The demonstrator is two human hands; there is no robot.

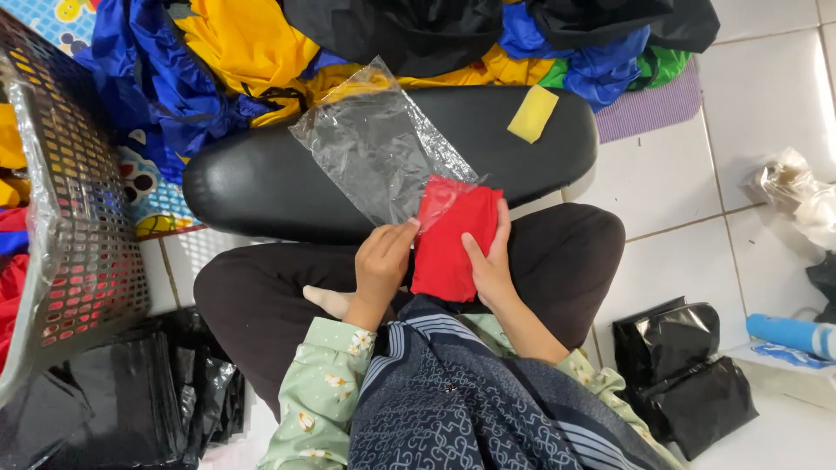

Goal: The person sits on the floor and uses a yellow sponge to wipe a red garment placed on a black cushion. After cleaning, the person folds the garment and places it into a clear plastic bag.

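Person seen from a head-worn camera. Both forearms are covered by long sleeves (326, 392) of pale green cloth printed with small cream and yellow flowers; each sleeve ends at the wrist, just behind the left hand (380, 265) and the right hand (489, 265), which are bare, with no rings, watch or gloves visible. Between the two sleeves, below the hands, hangs a dark navy scarf (461, 400) patterned with fine white scrollwork and edged with pale blue-grey stripes. The legs, to either side of the hands, wear plain black trousers (261, 300). One bare foot shows just beside the left wrist.
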